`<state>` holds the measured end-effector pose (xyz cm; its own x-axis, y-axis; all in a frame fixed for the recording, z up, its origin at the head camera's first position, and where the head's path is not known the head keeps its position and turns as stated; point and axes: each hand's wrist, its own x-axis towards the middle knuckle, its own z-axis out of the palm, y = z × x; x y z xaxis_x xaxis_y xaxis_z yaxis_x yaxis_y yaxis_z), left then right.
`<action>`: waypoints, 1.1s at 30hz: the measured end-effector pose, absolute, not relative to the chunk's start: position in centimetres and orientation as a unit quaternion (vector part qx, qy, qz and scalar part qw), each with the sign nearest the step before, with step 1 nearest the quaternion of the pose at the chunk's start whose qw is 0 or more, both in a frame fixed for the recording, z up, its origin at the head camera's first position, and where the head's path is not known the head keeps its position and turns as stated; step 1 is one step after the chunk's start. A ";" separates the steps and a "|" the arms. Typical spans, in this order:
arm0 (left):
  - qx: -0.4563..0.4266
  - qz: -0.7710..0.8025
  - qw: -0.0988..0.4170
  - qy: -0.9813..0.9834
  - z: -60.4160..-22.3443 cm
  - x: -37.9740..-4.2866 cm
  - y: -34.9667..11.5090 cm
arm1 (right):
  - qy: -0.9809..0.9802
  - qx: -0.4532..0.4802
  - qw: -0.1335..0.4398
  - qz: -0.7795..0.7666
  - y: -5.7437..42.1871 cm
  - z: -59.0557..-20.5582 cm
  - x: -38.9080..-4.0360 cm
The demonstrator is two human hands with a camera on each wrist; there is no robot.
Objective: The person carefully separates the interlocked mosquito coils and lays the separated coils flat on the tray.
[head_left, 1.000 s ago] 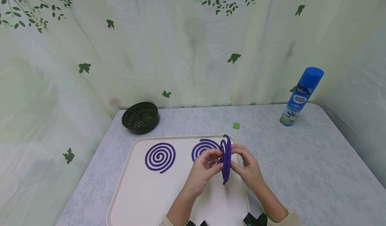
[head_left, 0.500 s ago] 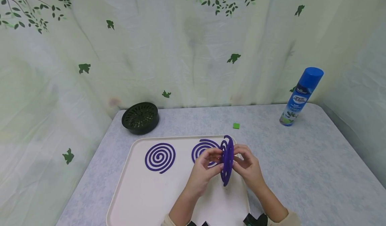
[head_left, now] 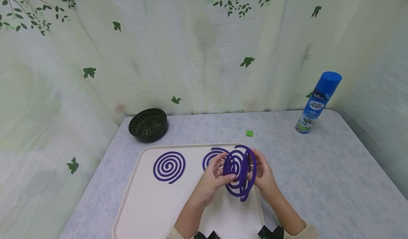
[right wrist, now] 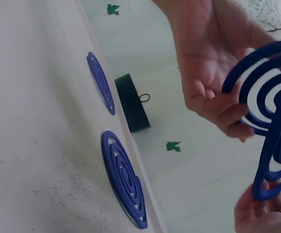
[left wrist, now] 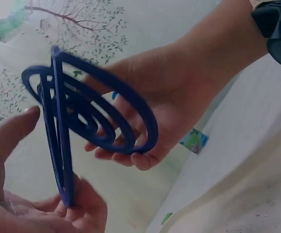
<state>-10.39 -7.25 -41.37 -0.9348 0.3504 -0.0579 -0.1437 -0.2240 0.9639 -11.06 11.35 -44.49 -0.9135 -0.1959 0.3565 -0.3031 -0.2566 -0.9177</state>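
A pair of interlocked purple mosquito coils (head_left: 239,171) was held upright above the near right part of the cream tray (head_left: 149,210), the two spirals splayed apart from each other. The left hand (head_left: 210,180) pinched one spiral with curled fingers and thumb; the right hand (head_left: 262,175) held the other spiral from behind, its fingers curled round the rim. On the tray lay a single flat coil (head_left: 169,166) to the left and a second flat coil (head_left: 214,156) partly hidden behind the left hand. On the counter (head_left: 318,175) beyond the tray sat a dark green perforated coil holder (head_left: 148,124), a small green square (head_left: 249,133) and, far right, a blue spray can (head_left: 318,101).
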 end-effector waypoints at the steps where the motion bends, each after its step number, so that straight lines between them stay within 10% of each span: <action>1: 0.081 0.787 0.165 0.589 -41.4 -10.5 -7.4 | -0.599 0.209 0.020 0.773 11.5 -44.6 -11.1; 17: 0.063 0.859 0.204 0.466 -40.8 -10.8 -8.6 | -0.347 0.214 -0.202 0.891 12.9 -44.6 -11.6; 33: 0.099 0.862 0.204 0.453 -40.6 -10.8 -9.1 | -0.355 0.244 -0.192 0.882 13.5 -44.2 -11.5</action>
<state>-10.80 -9.14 -40.63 -0.8973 0.4412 -0.0130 -0.2612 -0.5070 0.8214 -11.53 13.54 -44.23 -0.8071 -0.5118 0.2944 0.1649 -0.6742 -0.7199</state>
